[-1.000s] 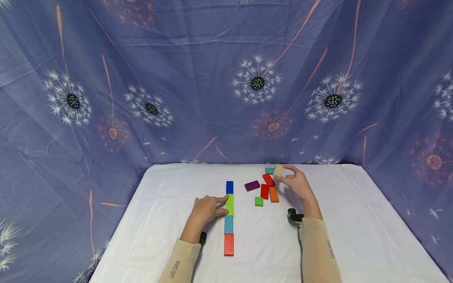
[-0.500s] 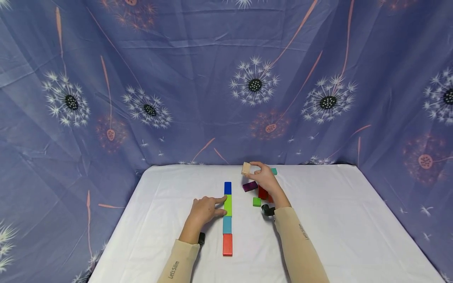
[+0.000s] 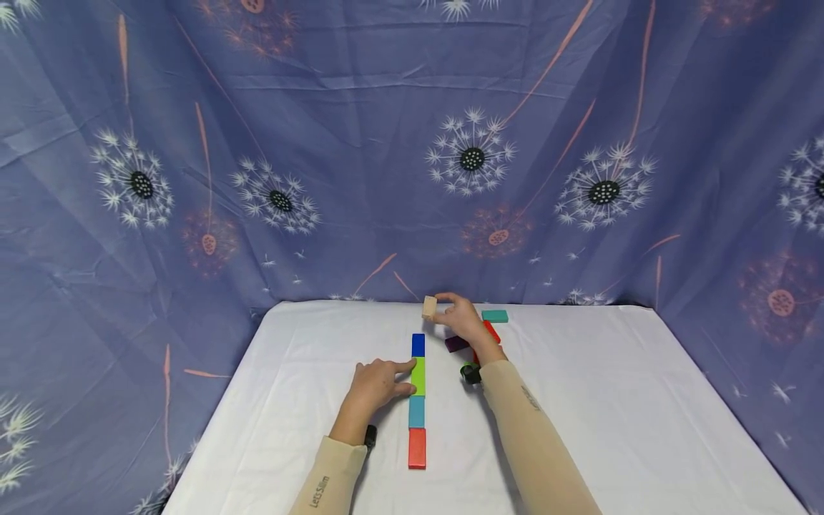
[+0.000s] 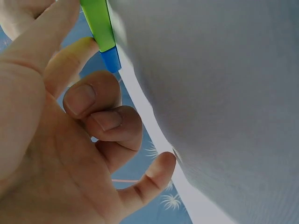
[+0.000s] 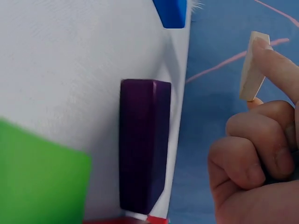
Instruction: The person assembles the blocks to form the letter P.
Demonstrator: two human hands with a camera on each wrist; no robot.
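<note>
In the head view, a straight row on the white cloth runs from a dark blue block (image 3: 418, 345) through a lime green block (image 3: 418, 376) and a light blue block (image 3: 416, 412) to a red block (image 3: 417, 449) nearest me. My left hand (image 3: 376, 383) touches the left side of the lime green block with the tips of its index finger and thumb, its other fingers loosely bent. Just beyond the blue end, my right hand (image 3: 462, 318) pinches a plain wooden block (image 3: 429, 307) between thumb and index finger, raised above the cloth. The right wrist view shows that wooden block (image 5: 254, 66) tilted.
Under and beside my right forearm lie a purple block (image 3: 456, 344), a green block (image 5: 42, 172) and red blocks, partly hidden. A teal block (image 3: 495, 316) lies near the table's back edge. A patterned blue curtain (image 3: 360, 179) hangs behind the table.
My right hand has carried the wooden block leftward from above the loose pile to just beyond the row's blue end. My left hand stays at the lime green block.
</note>
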